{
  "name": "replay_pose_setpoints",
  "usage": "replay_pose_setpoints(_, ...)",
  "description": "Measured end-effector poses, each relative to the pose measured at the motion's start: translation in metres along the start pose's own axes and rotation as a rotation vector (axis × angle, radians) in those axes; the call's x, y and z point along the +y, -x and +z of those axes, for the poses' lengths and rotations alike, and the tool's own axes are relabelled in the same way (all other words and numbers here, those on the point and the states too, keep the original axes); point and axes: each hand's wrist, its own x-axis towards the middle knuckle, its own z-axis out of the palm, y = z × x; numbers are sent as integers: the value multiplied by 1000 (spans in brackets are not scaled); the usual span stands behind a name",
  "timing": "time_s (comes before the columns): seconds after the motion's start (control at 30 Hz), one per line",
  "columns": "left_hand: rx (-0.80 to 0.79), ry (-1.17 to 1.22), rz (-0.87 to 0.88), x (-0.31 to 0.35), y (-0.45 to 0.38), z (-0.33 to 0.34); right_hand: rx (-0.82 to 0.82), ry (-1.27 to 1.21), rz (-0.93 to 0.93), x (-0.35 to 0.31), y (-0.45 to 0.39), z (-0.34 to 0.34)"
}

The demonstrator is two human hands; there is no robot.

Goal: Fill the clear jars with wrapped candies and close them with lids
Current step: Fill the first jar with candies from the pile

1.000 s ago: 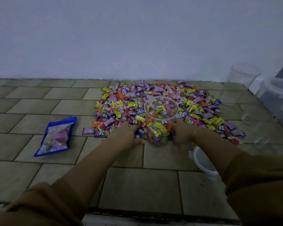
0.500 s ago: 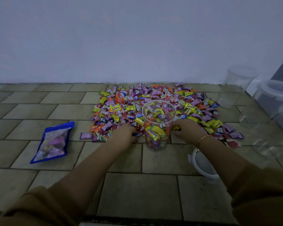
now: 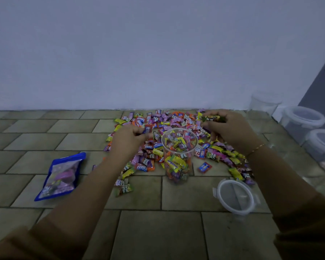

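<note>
**Q:** What does the head camera show?

**A:** A person's two hands work over a heap of wrapped candies (image 3: 176,124) spread on a tiled floor (image 3: 158,231) at the foot of a pale wall (image 3: 139,53). A clear jar (image 3: 179,156) stands upright and uncovered at the near edge of the heap, between the hands, filled with candies most of the way up.

**Q:** How are the hands set?

**A:** The left hand (image 3: 129,140) is down on the heap just left of the jar, fingers curled around a blue-and-red candy. The right hand (image 3: 227,128) is raised right of the jar's mouth, closed on a small clutch of yellow and dark wrappers pinched at the fingertips. A thin bracelet (image 3: 255,150) circles that wrist, and brown sleeves cover both forearms.

**Q:** Where is the lid?

**A:** A round clear lid (image 3: 235,197) with side clips lies flat on the floor near the right forearm, apart from the jar.

**Q:** Anything else around?

**A:** A blue-edged candy bag (image 3: 61,176) lies on the tiles to the left, well apart from the heap. At the right edge stand more clear containers: one empty jar (image 3: 264,104) against the wall, and two lidded jars (image 3: 304,122) nearer the camera.
</note>
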Motion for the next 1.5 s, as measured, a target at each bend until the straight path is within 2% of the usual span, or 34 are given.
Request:
replay_pose_setpoints(0.13,92,189,98,28,-2,-15,-150,22,-73,-27,5,-2)
replay_pose_setpoints(0.27,-10,248,159,46,-1,-12,-309,226,-98,-42,6,4)
replay_pose_setpoints(0.37,-60,221,177,52,1,-2,-351,304,-96,-47,9,9)
replay_pose_setpoints(0.6,-150,149,257,53,7,6,-320,330,-95,-48,13,10)
replay_pose_setpoints(1.0,-211,-28,295,49,9,9,-292,242,-106,-44,14,17)
replay_pose_setpoints(1.33,-178,84,248,41,11,7,-260,273,-141,-38,15,21)
replay_pose_setpoints(1.43,-132,142,222,35,10,5,-167,185,-116,-33,14,16)
replay_pose_setpoints(1.5,-79,176,200,32,12,2,-68,218,-121,-25,12,10)
